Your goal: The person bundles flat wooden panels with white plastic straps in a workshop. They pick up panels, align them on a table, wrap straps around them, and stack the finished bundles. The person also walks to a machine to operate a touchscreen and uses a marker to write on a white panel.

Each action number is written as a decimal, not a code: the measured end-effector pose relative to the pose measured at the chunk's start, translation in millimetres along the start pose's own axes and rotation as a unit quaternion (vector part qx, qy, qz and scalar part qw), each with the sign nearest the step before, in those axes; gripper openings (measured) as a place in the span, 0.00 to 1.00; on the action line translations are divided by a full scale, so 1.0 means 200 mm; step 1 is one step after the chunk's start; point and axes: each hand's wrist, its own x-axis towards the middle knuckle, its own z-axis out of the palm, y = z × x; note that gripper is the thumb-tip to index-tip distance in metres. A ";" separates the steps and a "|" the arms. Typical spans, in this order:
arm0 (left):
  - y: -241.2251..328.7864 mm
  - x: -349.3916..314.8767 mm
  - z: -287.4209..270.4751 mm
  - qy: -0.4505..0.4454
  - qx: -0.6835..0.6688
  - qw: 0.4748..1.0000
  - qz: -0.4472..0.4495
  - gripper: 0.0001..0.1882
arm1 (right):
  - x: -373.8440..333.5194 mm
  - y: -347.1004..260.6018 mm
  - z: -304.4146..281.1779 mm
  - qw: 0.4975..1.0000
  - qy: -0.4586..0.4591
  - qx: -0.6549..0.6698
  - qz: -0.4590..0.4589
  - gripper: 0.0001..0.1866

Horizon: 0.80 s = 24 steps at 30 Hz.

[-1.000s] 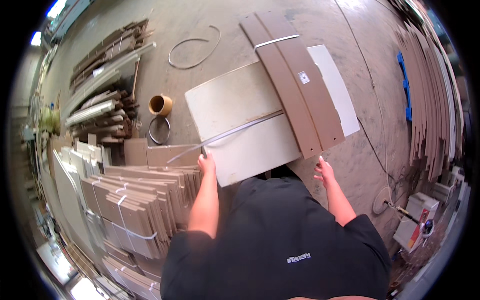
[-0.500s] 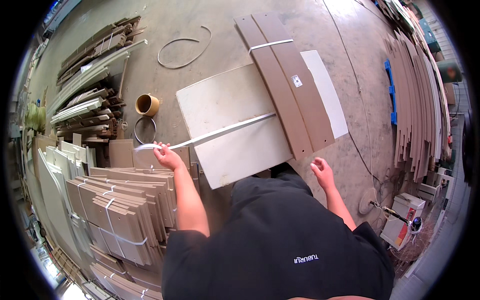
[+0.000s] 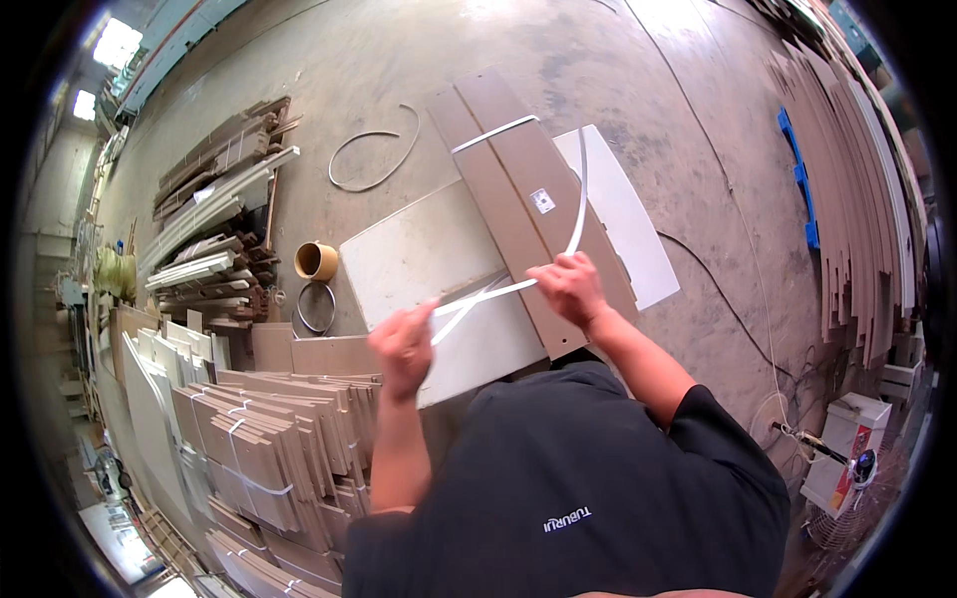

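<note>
A white strap [image 3: 513, 290] runs across the near end of a pair of long brown panels [image 3: 518, 214]. My left hand [image 3: 404, 349] is closed on it, over the near edge of a white board [image 3: 384, 239]. Closed on the same strap further along is my right hand [image 3: 570, 289], above the brown panels; a loose end rises from it and curves away to the far side. Another white band [image 3: 495, 134] circles the panels toward their far end. Beneath them, a second white board [image 3: 620, 219] sticks out on the right.
Stacked, strapped brown boards [image 3: 274, 439] stand at my left, with piled brown and white strips [image 3: 214, 214] beyond. A cardboard tube [image 3: 316, 261], a dark ring [image 3: 315, 309] and a loose strap coil [image 3: 334, 169] lie on the floor. Tall brown panels [image 3: 857, 209] line the right.
My right hand has come in from the right and taken hold of the strap. The left hand has moved right and nearer, bringing the strap over the brown panels.
</note>
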 end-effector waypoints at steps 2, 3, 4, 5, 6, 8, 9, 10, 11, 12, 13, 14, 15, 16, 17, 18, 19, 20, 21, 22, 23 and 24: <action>-0.02 -0.03 -0.06 0.059 0.006 0.996 -0.068 0.17 | -0.15 0.34 0.01 0.998 0.020 -0.012 0.056 0.09; -0.02 -0.04 -0.10 0.115 0.025 0.988 -0.103 0.17 | -0.23 0.51 0.04 0.995 0.036 -0.016 0.089 0.10; -0.02 -0.07 -0.15 0.176 0.049 0.973 -0.140 0.17 | -0.28 0.67 0.06 0.994 0.041 -0.027 0.100 0.10; -0.01 -0.08 -0.17 0.223 0.030 0.955 -0.193 0.17 | -0.36 0.85 0.06 0.992 0.031 -0.053 0.110 0.09; -0.01 -0.06 -0.17 0.262 -0.052 0.927 -0.264 0.17 | -0.47 1.03 0.07 0.982 0.017 -0.086 0.166 0.09; 0.02 -0.01 -0.18 0.312 -0.149 0.881 -0.322 0.17 | -0.63 1.33 0.10 0.964 0.001 -0.104 0.244 0.08; 0.05 0.02 -0.17 0.324 -0.169 0.877 -0.311 0.17 | -0.64 1.41 0.08 0.944 -0.019 -0.101 0.315 0.09; 0.10 0.05 -0.14 0.331 -0.154 0.878 -0.308 0.16 | -0.64 1.45 0.08 0.926 0.011 -0.047 0.375 0.11; 0.12 0.07 -0.11 0.324 -0.149 0.885 -0.299 0.15 | -0.63 1.49 0.09 0.901 0.041 0.007 0.432 0.13; 0.14 0.08 -0.08 0.317 -0.144 0.892 -0.289 0.15 | -0.59 1.53 0.10 0.888 0.071 0.065 0.449 0.13; 0.16 0.08 -0.06 0.308 -0.139 0.898 -0.281 0.15 | -0.56 1.57 0.14 0.870 0.099 0.123 0.467 0.13; 0.15 0.07 -0.05 0.284 -0.139 0.907 -0.278 0.15 | -0.52 1.60 0.18 0.848 0.127 0.180 0.482 0.14; 0.17 0.09 -0.04 0.278 -0.142 0.910 -0.273 0.15 | -0.52 1.63 0.27 0.835 0.147 0.208 0.487 0.14; 0.18 0.12 -0.01 0.272 -0.147 0.913 -0.267 0.15 | -0.53 1.67 0.38 0.821 0.169 0.234 0.492 0.13; 0.20 0.13 0.01 0.267 -0.149 0.915 -0.263 0.15 | -0.52 1.69 0.46 0.807 0.187 0.262 0.495 0.13; 0.22 0.14 0.02 0.264 -0.143 0.917 -0.263 0.15 | -0.50 1.66 0.51 0.795 0.163 0.266 0.520 0.12; 0.25 0.16 0.03 0.260 -0.138 0.918 -0.264 0.15 | -0.47 1.64 0.56 0.796 0.160 0.260 0.523 0.12; 0.27 0.17 0.04 0.257 -0.133 0.920 -0.265 0.15 | -0.45 1.61 0.60 0.796 0.157 0.253 0.527 0.12; 0.28 0.17 0.05 0.250 -0.132 0.922 -0.264 0.15 | -0.45 1.60 0.68 0.796 0.155 0.245 0.532 0.12; 0.28 0.17 0.06 0.244 -0.131 0.924 -0.263 0.15 | -0.45 1.59 0.75 0.817 0.159 0.210 0.512 0.13; 0.29 0.17 0.07 0.237 -0.129 0.926 -0.262 0.15 | -0.46 1.59 0.81 0.805 0.142 0.236 0.525 0.12; 0.31 0.17 0.08 0.236 -0.128 0.925 -0.270 0.15 | -0.44 1.55 0.86 0.792 0.123 0.263 0.537 0.12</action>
